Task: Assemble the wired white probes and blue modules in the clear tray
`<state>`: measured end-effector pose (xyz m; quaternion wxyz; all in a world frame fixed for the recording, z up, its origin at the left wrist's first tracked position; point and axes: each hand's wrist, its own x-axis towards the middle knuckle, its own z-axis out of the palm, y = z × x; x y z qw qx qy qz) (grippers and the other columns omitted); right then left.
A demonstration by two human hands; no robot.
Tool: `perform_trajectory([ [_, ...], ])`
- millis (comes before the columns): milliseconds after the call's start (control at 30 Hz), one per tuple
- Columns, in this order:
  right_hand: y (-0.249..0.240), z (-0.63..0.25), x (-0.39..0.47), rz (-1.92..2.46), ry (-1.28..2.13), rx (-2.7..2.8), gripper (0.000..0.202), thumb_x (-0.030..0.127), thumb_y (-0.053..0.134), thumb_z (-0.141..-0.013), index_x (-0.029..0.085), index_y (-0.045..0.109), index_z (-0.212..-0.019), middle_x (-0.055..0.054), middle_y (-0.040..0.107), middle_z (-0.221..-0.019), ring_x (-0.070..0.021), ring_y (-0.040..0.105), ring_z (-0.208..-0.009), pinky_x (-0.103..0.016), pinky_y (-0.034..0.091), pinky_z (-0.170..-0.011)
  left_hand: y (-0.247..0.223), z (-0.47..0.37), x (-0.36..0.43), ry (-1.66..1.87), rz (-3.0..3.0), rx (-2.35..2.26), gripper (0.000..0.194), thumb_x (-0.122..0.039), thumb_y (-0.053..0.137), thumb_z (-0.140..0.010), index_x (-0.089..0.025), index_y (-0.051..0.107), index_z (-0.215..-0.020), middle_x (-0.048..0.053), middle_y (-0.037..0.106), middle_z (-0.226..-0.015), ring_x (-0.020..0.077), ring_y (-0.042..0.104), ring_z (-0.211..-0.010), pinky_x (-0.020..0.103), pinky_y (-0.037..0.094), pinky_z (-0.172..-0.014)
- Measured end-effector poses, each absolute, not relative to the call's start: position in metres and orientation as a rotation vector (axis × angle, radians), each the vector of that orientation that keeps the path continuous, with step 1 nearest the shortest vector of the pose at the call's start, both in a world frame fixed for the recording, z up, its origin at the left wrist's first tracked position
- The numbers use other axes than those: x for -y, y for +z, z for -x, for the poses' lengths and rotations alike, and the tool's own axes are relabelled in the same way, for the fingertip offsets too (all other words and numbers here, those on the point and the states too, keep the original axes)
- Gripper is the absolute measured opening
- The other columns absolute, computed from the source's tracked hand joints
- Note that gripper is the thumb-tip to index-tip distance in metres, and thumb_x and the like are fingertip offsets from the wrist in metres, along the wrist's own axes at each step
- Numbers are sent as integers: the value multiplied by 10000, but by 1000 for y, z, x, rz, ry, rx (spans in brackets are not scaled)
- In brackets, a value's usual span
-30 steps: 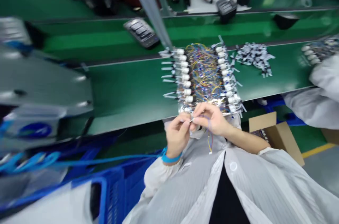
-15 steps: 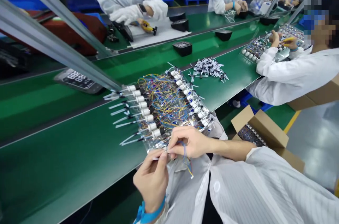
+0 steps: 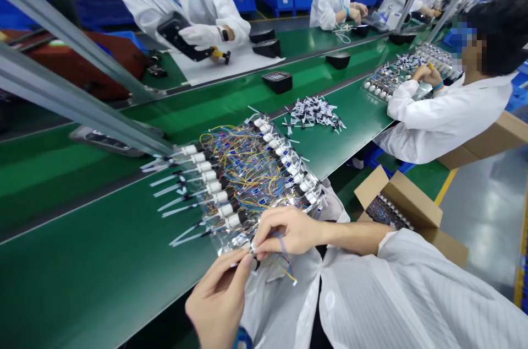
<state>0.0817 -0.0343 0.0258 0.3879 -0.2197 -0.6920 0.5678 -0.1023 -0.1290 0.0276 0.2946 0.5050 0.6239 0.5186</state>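
Observation:
My left hand (image 3: 223,289) pinches thumb against forefinger on something small, mostly hidden by the fingers. Right beside it, my right hand (image 3: 291,230) is closed on a small wired part, fingertips meeting those of the left. Blue and yellow wires (image 3: 284,255) hang below the right hand and end in a small white connector (image 3: 294,282). Just beyond both hands lies a clear plastic tray of wired parts (image 3: 247,173), with rows of white cylinders along two sides. White strips (image 3: 179,208), apparently cable ties, stick out from the left row.
A heap of white ties with black bits (image 3: 315,112) lies beyond the tray. A metal post (image 3: 94,112) slants down at left. Dark display units (image 3: 277,81) sit on the green conveyor. An open carton (image 3: 416,200) stands at right. Co-workers in white coats work opposite and at right.
The view has shifted slightly, so the tray and my hands appear further left and lower. My hands keep their pinch together. The co-worker opposite now holds a dark unit raised.

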Motion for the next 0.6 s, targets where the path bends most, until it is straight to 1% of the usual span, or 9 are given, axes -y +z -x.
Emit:
perform_trajectory([
  [67,26,-81,36,585,1428,1703,316,478,890,-864,195,749,-868,-36,747,-875,-161,711,-816,-316,601,-827,30,104,128,1418,-1398,-1671,133,-323,861,-838,-204,806,-818,28,791,-849,197,730,-765,295,612,-716],
  [200,28,-78,42,627,1449,1628,333,511,890,-855,206,758,-831,-58,755,-860,-182,714,-813,-341,616,-800,35,101,127,1450,-1474,-1613,80,-270,839,-869,-216,829,-811,40,793,-824,182,734,-752,280,603,-699],
  [367,26,-76,41,527,1551,1567,280,460,885,-875,210,767,-836,-53,748,-853,-168,701,-770,-321,619,-721,40,100,124,1492,-1450,-1549,56,-249,832,-883,-221,851,-839,50,792,-799,172,727,-725,278,594,-678],
  [500,26,-68,42,544,1577,1558,315,457,923,-829,204,737,-803,-39,733,-835,-157,701,-778,-314,627,-733,38,105,125,1490,-1364,-1448,73,-252,836,-883,-212,842,-823,50,787,-781,163,718,-714,266,572,-657],
  [567,29,-63,45,570,1716,1485,346,472,920,-828,199,709,-861,-31,723,-879,-151,722,-773,-308,641,-734,36,109,127,1467,-1290,-1397,107,-284,849,-878,-200,832,-814,54,778,-772,164,709,-706,265,560,-644],
  [600,31,-62,47,569,1827,1428,364,467,918,-830,202,697,-944,-27,725,-928,-147,738,-759,-301,647,-717,35,112,128,1473,-1243,-1368,124,-298,859,-874,-195,826,-814,55,772,-769,163,701,-701,264,553,-637],
])
